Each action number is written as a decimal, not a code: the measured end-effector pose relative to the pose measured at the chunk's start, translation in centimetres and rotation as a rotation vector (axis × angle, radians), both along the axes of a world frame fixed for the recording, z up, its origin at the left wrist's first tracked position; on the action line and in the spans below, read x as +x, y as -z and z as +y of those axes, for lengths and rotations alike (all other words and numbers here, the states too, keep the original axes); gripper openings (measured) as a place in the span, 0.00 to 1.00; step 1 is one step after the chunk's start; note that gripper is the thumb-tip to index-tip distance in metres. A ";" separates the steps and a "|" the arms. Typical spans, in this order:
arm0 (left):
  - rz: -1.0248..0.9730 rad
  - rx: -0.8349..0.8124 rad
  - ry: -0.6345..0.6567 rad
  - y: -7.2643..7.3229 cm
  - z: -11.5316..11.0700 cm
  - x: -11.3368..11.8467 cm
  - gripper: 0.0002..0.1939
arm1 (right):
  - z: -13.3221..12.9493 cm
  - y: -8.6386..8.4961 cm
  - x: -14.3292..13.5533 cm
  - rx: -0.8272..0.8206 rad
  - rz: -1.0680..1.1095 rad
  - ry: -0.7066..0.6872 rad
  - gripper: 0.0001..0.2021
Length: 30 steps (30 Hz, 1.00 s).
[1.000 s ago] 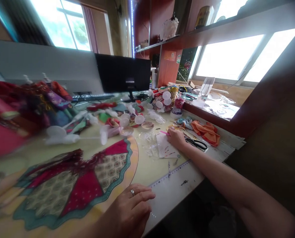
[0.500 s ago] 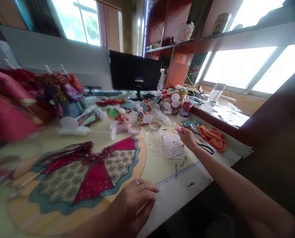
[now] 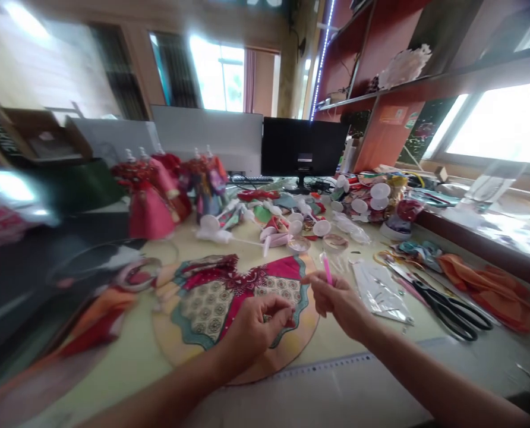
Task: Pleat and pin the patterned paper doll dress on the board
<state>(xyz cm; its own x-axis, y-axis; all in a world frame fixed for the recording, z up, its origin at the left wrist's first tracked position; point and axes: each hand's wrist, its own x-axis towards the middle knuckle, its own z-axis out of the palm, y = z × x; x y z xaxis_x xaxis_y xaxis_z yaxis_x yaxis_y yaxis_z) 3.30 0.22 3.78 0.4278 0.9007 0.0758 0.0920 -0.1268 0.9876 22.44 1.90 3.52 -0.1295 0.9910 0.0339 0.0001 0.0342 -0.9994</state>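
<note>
A round patchwork skirt piece (image 3: 207,303) in magenta and beige print, with a teal wavy border and peach rim, lies flat on the table. My left hand (image 3: 262,324) is over its lower right part, fingers curled and thumb against the forefinger; what they pinch is hidden. Between the fingers of my right hand (image 3: 336,297) is a slim pink pen-like tool (image 3: 327,268), held upright with its pale tip upward. That hand hovers at the skirt piece's right edge. A clear ruler (image 3: 327,364) lies along the near side.
Black-handled scissors (image 3: 447,306) and orange cloth (image 3: 488,285) lie to the right, beside a white packet (image 3: 381,291) with small metal pieces. Doll parts with white discs (image 3: 322,228) crowd the back, before a black monitor (image 3: 303,148). Dressed doll figures (image 3: 149,205) stand back left.
The view has swung left. My right hand has brought the pink tool from near the scissors back to the skirt piece. My left hand has moved onto the skirt piece and its fingers have curled.
</note>
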 end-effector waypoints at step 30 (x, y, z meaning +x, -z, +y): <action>0.337 0.420 -0.202 1.3 1.6 -5.8 0.07 | 0.0 2.2 -8.1 -0.147 -0.021 -0.151 0.22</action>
